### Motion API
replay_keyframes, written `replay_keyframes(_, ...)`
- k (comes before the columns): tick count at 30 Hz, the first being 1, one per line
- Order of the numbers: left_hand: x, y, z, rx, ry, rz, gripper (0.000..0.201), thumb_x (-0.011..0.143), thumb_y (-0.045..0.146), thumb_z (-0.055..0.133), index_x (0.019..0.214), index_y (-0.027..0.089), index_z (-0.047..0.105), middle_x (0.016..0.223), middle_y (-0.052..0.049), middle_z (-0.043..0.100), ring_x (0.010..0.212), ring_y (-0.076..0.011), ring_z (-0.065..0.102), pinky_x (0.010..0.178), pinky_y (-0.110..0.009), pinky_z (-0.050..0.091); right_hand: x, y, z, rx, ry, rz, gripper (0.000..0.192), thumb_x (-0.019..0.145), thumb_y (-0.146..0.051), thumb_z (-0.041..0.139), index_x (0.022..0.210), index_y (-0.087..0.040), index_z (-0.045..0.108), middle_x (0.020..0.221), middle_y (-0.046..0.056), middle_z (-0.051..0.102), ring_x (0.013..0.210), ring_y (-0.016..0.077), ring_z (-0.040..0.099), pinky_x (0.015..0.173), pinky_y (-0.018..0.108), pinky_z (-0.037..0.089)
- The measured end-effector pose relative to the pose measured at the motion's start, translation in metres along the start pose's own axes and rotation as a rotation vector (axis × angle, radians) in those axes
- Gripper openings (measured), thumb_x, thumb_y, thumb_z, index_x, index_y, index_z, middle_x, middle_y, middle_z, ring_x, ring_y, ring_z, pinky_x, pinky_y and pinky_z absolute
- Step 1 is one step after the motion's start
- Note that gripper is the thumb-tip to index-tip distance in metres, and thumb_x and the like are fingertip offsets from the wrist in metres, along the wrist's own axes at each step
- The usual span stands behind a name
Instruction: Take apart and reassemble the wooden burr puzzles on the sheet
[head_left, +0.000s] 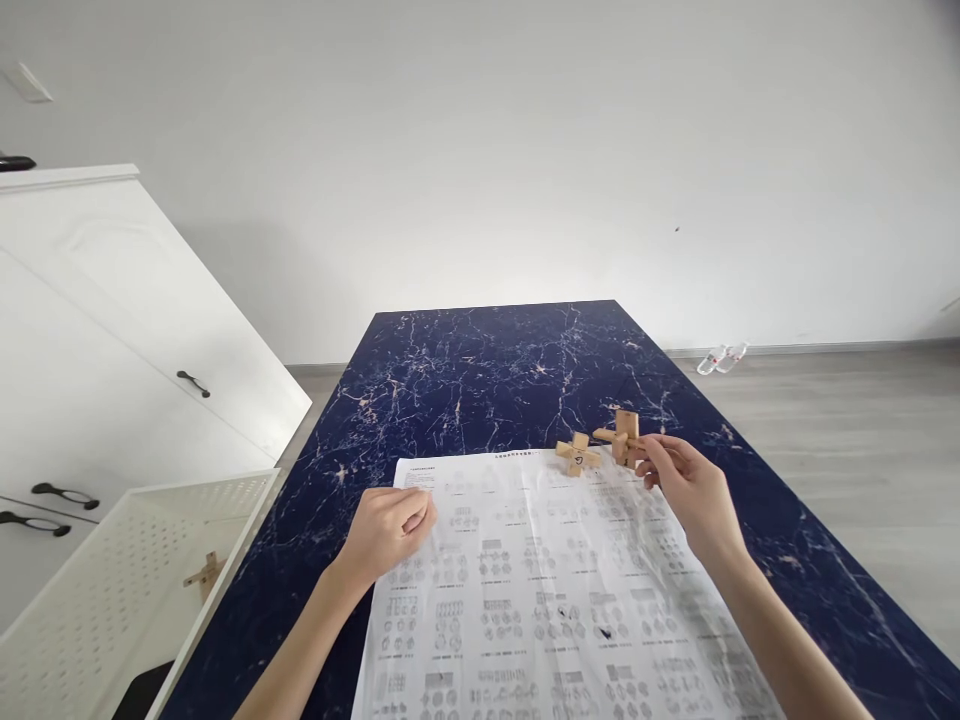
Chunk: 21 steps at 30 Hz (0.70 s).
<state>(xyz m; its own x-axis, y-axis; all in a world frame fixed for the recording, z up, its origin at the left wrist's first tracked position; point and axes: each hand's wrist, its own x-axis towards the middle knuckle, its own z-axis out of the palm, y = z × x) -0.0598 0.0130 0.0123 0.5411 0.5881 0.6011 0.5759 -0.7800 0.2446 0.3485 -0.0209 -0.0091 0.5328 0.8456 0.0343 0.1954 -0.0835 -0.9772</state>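
My right hand (pixel 684 485) pinches one arm of a wooden interlocking puzzle (pixel 625 440) at the far right corner of the printed sheet. Just left of it, a second wooden interlocking puzzle (pixel 577 455) with a dark mark on its face rests at the sheet's far edge. My left hand (pixel 394 530) lies as a loose fist on the left part of the instruction sheet (pixel 517 580); its inner fingers are hidden, and I see nothing sticking out of it. Rows of small diagrams cover the creased white paper.
The sheet lies on a dark blue marble-patterned table (pixel 480 380). To the left, a white perforated basket (pixel 127 540) holds another wooden puzzle (pixel 206 573) and a black object (pixel 142 690). A white cabinet (pixel 127 330) stands beyond it. Plastic bottles (pixel 721 358) are on the floor at right.
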Motion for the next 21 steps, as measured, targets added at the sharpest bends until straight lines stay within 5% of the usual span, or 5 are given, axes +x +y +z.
replay_keyframes(8, -0.002, 0.038, -0.004, -0.064, 0.013, -0.081, 0.048, 0.097, 0.004, 0.054, 0.074, 0.022, 0.017, 0.062, 0.008, 0.018, 0.051, -0.0096, 0.02, 0.052, -0.028, 0.022, -0.054, -0.037, 0.003, -0.042, 0.145, -0.158, 0.042, 0.099, -0.062, 0.067, 0.1, -0.021, 0.076, 0.081, 0.005, 0.074, 0.07, 0.0192, 0.064, 0.068, 0.032, 0.053)
replay_keyframes(13, -0.002, 0.062, -0.007, -0.123, -0.051, -0.18, 0.046, 0.101, 0.01, 0.054, 0.074, 0.022, 0.019, 0.061, 0.008, 0.023, 0.05, -0.0083, 0.024, 0.051, -0.026, 0.025, -0.093, -0.051, 0.022, 0.013, 0.01, -0.208, 0.039, 0.105, -0.056, 0.062, 0.094, -0.021, 0.075, 0.074, 0.003, 0.071, 0.066, 0.0185, 0.064, 0.062, 0.03, 0.053)
replay_keyframes(21, -0.01, 0.099, -0.012, -0.44, -0.122, -0.65, 0.035, 0.109, 0.038, 0.056, 0.079, 0.023, 0.046, 0.069, 0.004, 0.049, 0.063, -0.0134, 0.048, 0.058, -0.024, 0.041, -0.139, -0.05, 0.058, 0.136, -0.256, -0.118, 0.039, 0.109, -0.053, 0.058, 0.096, -0.021, 0.077, 0.072, 0.004, 0.069, 0.064, 0.0193, 0.063, 0.06, 0.03, 0.053)
